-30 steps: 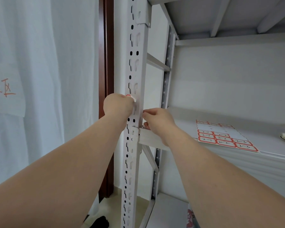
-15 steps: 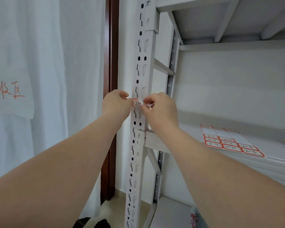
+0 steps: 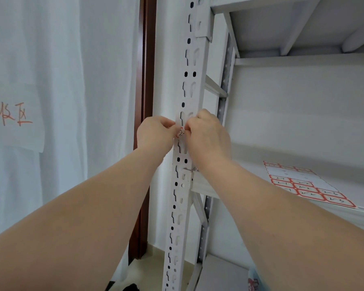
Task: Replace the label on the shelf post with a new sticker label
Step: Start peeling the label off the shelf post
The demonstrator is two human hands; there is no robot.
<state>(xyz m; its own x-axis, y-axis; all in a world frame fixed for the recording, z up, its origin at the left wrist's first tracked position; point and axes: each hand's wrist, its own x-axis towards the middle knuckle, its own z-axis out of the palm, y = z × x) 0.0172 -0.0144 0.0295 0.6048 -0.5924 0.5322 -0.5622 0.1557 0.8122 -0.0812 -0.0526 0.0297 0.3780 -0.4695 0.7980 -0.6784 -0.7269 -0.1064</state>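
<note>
Now pinches the red-edged label [image 3: 180,132] at the shelf post [image 3: 199,97] between left hand [image 3: 156,133] and right hand [image 3: 206,137], both grips clamped on it.

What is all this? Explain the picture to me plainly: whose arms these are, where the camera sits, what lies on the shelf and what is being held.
There is no machine here. These are a person's two bare arms, filmed by one wide-angle camera worn on the head, looking forward and down. The left hand and right hand meet at a white perforated shelf post. Between their fingertips they pinch a small red-edged label, right at the post's front. To the right, on the white shelf, lies a sticker sheet of red-bordered labels, with some blank spots. On the left hangs a white curtain.
</note>
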